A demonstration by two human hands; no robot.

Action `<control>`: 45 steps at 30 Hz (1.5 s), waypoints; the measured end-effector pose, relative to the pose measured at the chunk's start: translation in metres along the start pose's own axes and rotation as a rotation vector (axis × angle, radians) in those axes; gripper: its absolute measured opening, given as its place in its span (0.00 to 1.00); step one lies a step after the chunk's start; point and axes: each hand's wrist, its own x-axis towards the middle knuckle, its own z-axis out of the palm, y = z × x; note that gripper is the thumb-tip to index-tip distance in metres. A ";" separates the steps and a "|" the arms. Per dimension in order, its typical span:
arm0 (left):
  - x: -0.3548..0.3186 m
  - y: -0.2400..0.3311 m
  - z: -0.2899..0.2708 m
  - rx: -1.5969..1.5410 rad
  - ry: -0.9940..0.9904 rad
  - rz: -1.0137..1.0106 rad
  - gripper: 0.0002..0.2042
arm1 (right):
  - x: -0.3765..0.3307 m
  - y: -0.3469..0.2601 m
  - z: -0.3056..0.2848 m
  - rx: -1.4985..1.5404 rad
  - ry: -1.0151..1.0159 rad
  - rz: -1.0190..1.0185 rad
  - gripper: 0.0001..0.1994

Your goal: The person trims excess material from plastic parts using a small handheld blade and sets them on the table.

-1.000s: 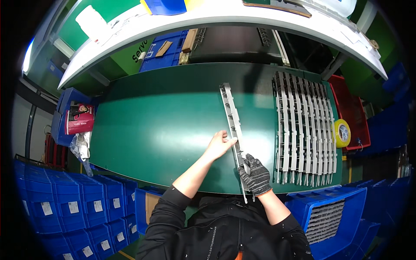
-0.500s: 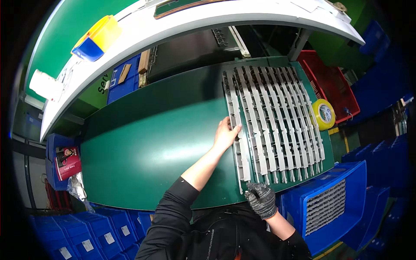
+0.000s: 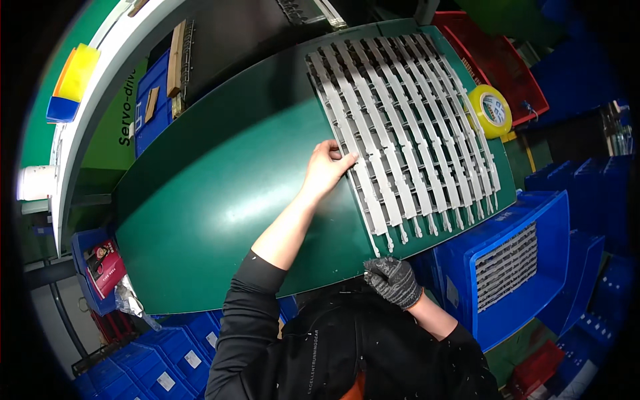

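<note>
Grey strips [image 3: 387,193] beside printed tape roll [image 3: 492,112]

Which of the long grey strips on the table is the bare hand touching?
The leftmost strip, at the row's end; it alone has the left hand on it.
</note>
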 end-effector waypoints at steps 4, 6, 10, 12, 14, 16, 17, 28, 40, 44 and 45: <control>0.002 -0.007 0.007 -0.124 -0.020 -0.093 0.27 | -0.014 0.020 0.002 0.053 0.017 0.033 0.07; -0.001 0.001 0.004 -0.141 -0.037 -0.092 0.27 | -0.020 0.034 -0.001 0.056 0.041 0.115 0.07; 0.017 0.002 -0.013 -0.137 0.025 -0.090 0.25 | -0.020 0.041 -0.003 0.157 0.031 0.225 0.05; 0.046 0.001 -0.030 -0.044 0.196 -0.013 0.18 | -0.020 0.045 -0.006 0.273 0.015 0.306 0.05; 0.090 -0.001 -0.055 -0.048 0.277 0.043 0.15 | -0.023 0.053 -0.006 0.390 -0.001 0.381 0.05; 0.141 -0.005 -0.080 0.144 0.397 0.175 0.14 | -0.026 0.063 -0.003 0.251 0.027 0.257 0.04; 0.156 0.018 -0.083 0.182 0.387 0.190 0.15 | -0.027 0.066 -0.004 0.245 0.054 0.258 0.04; 0.267 0.027 -0.107 0.567 0.426 0.316 0.22 | -0.008 0.063 -0.005 0.139 -0.037 0.253 0.03; 0.177 -0.088 -0.237 0.831 0.749 0.168 0.20 | 0.009 0.062 -0.015 0.173 -0.048 0.440 0.03; 0.178 -0.112 -0.265 0.797 0.674 0.104 0.21 | 0.002 0.059 -0.013 0.193 0.001 0.490 0.04; 0.165 -0.112 -0.267 0.717 0.579 0.083 0.20 | -0.001 0.057 -0.012 0.209 0.014 0.509 0.04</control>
